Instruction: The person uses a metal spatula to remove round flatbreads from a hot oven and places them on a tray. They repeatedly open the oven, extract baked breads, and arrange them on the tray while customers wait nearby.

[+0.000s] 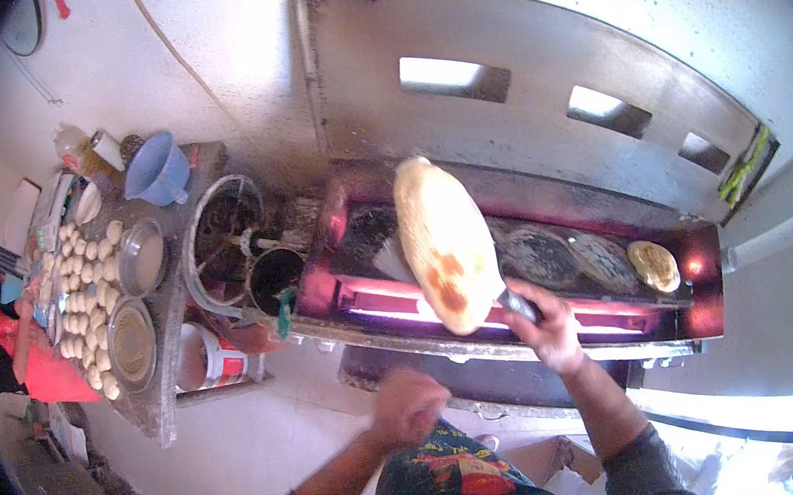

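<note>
My right hand grips the dark handle of a spatula, whose blade is mostly hidden by a long, puffed flatbread with browned spots. The bread is held up over the left part of a long metal gas oven with glowing pink-purple burners along its front. Inside the oven, at its right end, lies a small round browned flatbread. Dark, scorched round baking spots line the oven floor. My left hand, blurred and with curled fingers, is in front of the oven near my apron; nothing can be seen in it.
To the left, a table bears rows of dough balls, two metal bowls and a blue plastic container. A large metal wheel stands between table and oven. Beyond the table is another person in red. A cardboard box sits below.
</note>
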Demonstrator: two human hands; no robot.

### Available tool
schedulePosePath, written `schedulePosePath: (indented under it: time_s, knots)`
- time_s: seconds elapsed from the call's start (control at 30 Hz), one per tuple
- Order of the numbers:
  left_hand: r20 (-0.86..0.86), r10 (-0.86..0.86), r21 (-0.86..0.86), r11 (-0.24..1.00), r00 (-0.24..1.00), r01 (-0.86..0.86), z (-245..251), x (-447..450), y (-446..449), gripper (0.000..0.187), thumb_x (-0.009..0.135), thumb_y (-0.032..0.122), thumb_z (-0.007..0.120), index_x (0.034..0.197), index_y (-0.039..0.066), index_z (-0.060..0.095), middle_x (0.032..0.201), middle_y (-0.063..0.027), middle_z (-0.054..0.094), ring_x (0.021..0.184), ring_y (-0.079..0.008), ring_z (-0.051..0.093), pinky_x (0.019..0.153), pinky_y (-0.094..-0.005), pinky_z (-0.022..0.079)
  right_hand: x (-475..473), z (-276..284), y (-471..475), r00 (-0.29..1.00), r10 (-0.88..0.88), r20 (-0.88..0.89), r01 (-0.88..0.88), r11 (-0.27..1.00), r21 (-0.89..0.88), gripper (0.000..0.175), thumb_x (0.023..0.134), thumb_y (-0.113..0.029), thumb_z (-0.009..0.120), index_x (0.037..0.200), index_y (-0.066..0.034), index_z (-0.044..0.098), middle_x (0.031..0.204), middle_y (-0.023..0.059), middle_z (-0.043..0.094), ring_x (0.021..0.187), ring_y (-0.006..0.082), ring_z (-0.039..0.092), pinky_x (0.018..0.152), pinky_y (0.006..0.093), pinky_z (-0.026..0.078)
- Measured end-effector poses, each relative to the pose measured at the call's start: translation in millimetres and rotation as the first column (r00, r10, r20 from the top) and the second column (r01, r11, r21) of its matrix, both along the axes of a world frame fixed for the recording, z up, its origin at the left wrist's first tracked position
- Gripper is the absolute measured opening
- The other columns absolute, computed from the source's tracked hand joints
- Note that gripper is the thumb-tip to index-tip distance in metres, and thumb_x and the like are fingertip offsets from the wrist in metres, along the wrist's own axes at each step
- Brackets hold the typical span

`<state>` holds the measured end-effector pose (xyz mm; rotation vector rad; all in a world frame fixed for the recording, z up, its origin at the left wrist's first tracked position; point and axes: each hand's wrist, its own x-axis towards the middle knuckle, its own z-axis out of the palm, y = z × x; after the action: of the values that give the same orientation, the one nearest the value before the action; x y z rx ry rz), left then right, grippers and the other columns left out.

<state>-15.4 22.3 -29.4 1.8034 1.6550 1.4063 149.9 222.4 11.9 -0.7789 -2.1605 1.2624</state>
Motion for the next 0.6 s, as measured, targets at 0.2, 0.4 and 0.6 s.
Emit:
schedulePosePath:
  time_s: [0.2, 0.4, 0.6]
  knots:
    - [0.775, 0.494, -0.632, 0.584, 0.394, 0.509, -217.6, 160.0, -64.2, 0.032, 0.089, 0.022, 0.053, 0.112, -0.001, 0.050, 0.080, -0.0043, 0.057, 0.075, -0.0088, 0.055, 0.065, -0.0247, 0.046, 163.3, -32.0, -130.3, 0.920, -0.325, 0.218, 0.348, 0.935, -0.071, 0.040, 0.069, -0.003, 0.070, 0.108, -0.0014, 0.060, 0.089, 0.0108, 0.065, 0.079, 0.0142, 0.061, 0.072, 0.0269, 0.049]
    - [0.656, 0.718, -0.610, 0.686, -0.234, 0.396, -320.0, 229.0, -29.5, 0.013, 0.089, 0.009, 0.048, 0.100, 0.005, 0.041, 0.094, -0.0150, 0.055, 0.090, -0.0306, 0.062, 0.069, -0.0368, 0.052, 311.0, -66.9, -246.0, 0.719, -0.555, 0.420, 0.681, 0.685, -0.261, 0.038, 0.075, -0.005, 0.065, 0.111, 0.0025, 0.057, 0.096, 0.0094, 0.064, 0.087, 0.0141, 0.059, 0.079, 0.0276, 0.048]
    - [0.674, 0.732, -0.728, 0.633, 0.104, 0.263, -317.0, 234.9, -34.3, 0.025, 0.088, 0.027, 0.051, 0.100, 0.005, 0.048, 0.098, -0.0137, 0.064, 0.086, -0.0231, 0.065, 0.069, -0.0322, 0.049, 382.7, -119.9, -290.7, 0.626, -0.606, 0.490, 0.778, 0.532, -0.335, 0.039, 0.076, -0.005, 0.065, 0.113, 0.0026, 0.056, 0.099, 0.0090, 0.063, 0.090, 0.0135, 0.058, 0.082, 0.0260, 0.046]
